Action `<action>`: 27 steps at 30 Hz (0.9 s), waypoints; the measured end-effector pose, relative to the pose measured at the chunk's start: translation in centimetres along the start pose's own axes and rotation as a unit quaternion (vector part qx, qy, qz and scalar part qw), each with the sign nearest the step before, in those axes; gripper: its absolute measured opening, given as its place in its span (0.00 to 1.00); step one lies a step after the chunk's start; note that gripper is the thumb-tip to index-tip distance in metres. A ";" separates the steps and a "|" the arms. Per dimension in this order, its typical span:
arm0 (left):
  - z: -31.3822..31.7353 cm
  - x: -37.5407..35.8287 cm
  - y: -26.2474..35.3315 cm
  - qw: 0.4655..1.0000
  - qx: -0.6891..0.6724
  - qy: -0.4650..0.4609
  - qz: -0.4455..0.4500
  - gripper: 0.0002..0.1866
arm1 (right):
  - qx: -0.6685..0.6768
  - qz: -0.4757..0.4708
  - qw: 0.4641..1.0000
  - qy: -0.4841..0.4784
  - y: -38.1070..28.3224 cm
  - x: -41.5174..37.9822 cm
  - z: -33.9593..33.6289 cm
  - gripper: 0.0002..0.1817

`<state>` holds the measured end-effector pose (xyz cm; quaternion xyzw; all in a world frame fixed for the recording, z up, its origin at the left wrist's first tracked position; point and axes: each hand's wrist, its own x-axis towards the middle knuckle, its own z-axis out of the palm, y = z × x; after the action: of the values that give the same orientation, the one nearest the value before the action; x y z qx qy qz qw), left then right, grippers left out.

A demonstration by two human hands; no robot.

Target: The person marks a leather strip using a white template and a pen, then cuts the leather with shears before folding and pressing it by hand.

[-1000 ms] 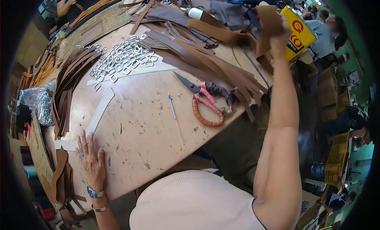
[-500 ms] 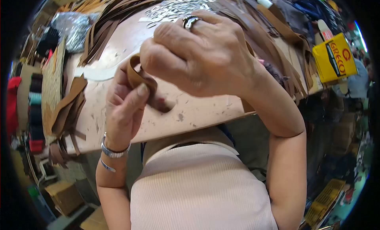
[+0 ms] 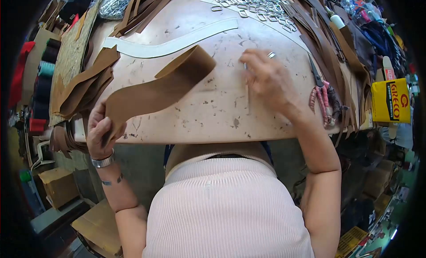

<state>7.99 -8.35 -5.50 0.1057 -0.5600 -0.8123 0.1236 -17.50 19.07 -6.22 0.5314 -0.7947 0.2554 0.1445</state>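
A wide brown leather strip (image 3: 159, 87) is pinched at its near end by the left hand (image 3: 101, 133), the fingers closed over the end at the table's near left edge. From there the strip is stretched up and to the right across the worn table (image 3: 208, 116), and its far end is folded over on itself near the middle of the surface. The right hand (image 3: 268, 80) is laid on the table to the right of the strip, well apart from it, with the fingertips bunched around a thin pen (image 3: 246, 87) that lies on the surface; whether the pen is actually gripped cannot be told. A ring is worn on that hand, and a watch and a bangle on the left wrist. Just right of the right hand, scissors with wrapped handles (image 3: 321, 91) are seen lying on the table. A long pale curved template (image 3: 173, 43) lies beyond the strip, and a scatter of metal buckles (image 3: 255, 5) is seen further back. Brown straps are heaped along the left edge (image 3: 84, 87), and a yellow can (image 3: 390, 100) stands at the far right
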 end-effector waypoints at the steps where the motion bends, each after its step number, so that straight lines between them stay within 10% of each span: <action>1: -0.7 -0.3 0.3 1.000 -0.013 -0.019 0.001 0.26 | -0.008 -0.029 1.000 -0.002 -0.6 -0.3 0.3 0.04; 7: -2.3 -1.9 0.9 0.995 -0.065 -0.050 0.053 0.26 | 0.048 0.143 0.981 -0.120 2.0 -1.1 -1.2 0.04; 10: -0.9 -1.3 1.7 0.996 -0.025 -0.036 0.072 0.25 | -0.137 -0.002 0.989 -0.056 1.2 0.0 -1.1 0.08; 13: 0.3 0.1 3.0 0.981 0.036 0.083 0.174 0.24 | -0.045 0.003 0.992 -0.116 -1.6 1.6 2.2 0.21; 15: 0.6 2.0 5.5 0.963 -0.064 -0.102 0.239 0.19 | -0.018 -0.019 0.987 -0.161 -5.0 1.6 4.5 0.28; 18: 3.9 3.3 8.5 0.955 -0.051 -0.031 0.289 0.20 | 0.321 -0.187 0.896 -0.243 -11.1 -0.7 3.8 0.27; 21: 2.1 5.2 9.1 0.943 -0.027 -0.267 0.194 0.22 | 0.403 -0.099 0.834 -0.365 -10.8 0.4 2.2 0.22; 23: 5.0 4.9 8.6 0.964 0.001 -0.223 0.142 0.25 | 0.382 0.039 0.921 -0.058 -9.0 1.7 2.4 0.23; 27: 10.6 6.5 6.7 0.979 0.104 -0.153 0.088 0.28 | 0.493 0.143 0.853 -0.094 -9.3 4.5 1.3 0.24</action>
<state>-0.92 -3.37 4.30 -0.0568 -0.6609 -0.7421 0.0960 -10.71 12.08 -2.69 0.4346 -0.6415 0.5805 -0.2503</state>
